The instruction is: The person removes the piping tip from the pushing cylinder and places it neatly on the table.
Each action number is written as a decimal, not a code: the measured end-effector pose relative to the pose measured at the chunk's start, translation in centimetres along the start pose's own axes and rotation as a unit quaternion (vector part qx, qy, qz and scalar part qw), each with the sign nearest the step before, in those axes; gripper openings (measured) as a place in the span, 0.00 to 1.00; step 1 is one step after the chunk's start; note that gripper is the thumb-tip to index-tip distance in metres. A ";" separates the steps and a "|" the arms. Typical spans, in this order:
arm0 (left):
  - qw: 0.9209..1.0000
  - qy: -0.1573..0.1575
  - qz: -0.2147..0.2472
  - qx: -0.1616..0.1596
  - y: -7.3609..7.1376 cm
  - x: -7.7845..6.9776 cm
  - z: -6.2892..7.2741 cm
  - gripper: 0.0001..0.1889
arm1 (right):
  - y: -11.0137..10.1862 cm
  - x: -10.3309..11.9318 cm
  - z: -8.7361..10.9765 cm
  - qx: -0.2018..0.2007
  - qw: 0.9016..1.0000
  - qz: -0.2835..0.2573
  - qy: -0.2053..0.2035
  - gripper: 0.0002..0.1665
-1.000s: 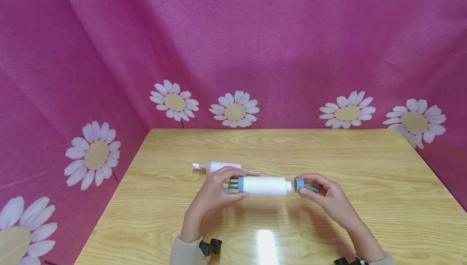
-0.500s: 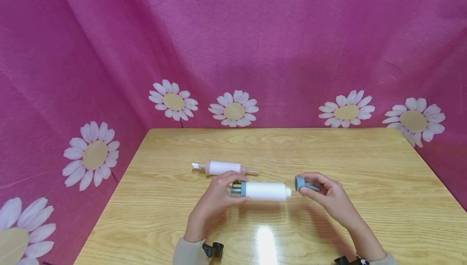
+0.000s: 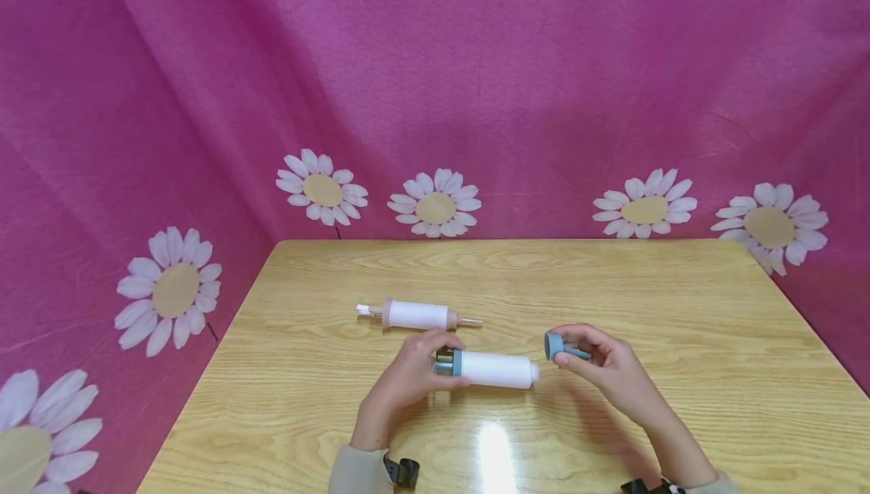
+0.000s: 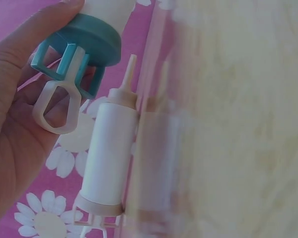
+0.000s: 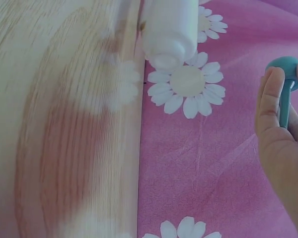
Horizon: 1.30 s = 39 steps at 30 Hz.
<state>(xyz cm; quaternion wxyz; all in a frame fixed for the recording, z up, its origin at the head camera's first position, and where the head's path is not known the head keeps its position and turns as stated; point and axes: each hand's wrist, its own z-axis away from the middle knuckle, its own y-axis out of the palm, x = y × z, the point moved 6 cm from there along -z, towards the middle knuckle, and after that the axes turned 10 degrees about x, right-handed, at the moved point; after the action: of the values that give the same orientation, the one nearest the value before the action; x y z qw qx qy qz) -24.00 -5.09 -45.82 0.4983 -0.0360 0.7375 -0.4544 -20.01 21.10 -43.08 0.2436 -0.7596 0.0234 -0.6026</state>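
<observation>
My left hand (image 3: 411,373) grips a white piping syringe (image 3: 498,370) by its teal collar (image 3: 458,362). In the left wrist view, teal finger loops and a pale plunger ring (image 4: 58,106) stick out beside the palm. The syringe lies sideways just above the table, its bare white tip (image 5: 166,60) pointing right. My right hand (image 3: 615,369) pinches a teal nozzle cap (image 3: 553,346) between thumb and fingers, its thin tube toward the palm. Cap and syringe tip are a small gap apart. The syringe's underside is hidden in the head view.
A second syringe (image 3: 418,316), white with beige ends and a long thin nozzle fitted, lies behind the left hand. The wooden table (image 3: 680,290) ends at a pink curtain (image 3: 516,101) with daisies behind and at the sides. Light glares off the table's front.
The left hand has brought the syringe nearer to me and slightly right, its tip now a little lower. The nozzle cap has shifted slightly left. The second syringe stays put.
</observation>
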 end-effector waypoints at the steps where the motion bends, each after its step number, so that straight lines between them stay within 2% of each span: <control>1: 1.000 0.000 0.002 0.002 0.1 0.1 0.0 0.23 | 0.0 0.0 0.0 0.002 1.000 -0.001 0.001 0.17; 9: 0.999 -0.021 0.007 0.025 0.8 0.8 0.0 0.23 | 0.1 0.0 0.1 0.008 1.000 -0.005 0.010 0.18; 25: 0.997 -0.046 -0.015 0.057 1.3 1.9 -0.2 0.24 | 0.3 -0.3 0.1 0.016 1.000 -0.011 0.025 0.19; 39: 0.996 -0.056 0.004 0.063 1.3 1.9 0.1 0.28 | 0.4 -0.5 0.1 0.027 0.999 -0.014 0.037 0.19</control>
<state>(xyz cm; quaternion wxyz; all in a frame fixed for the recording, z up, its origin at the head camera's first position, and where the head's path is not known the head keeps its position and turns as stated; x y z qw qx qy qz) -24.37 -5.33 -48.08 0.5421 -0.0275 0.6782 -0.4954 -19.96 20.91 -43.69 0.2546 -0.7304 0.0061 -0.6338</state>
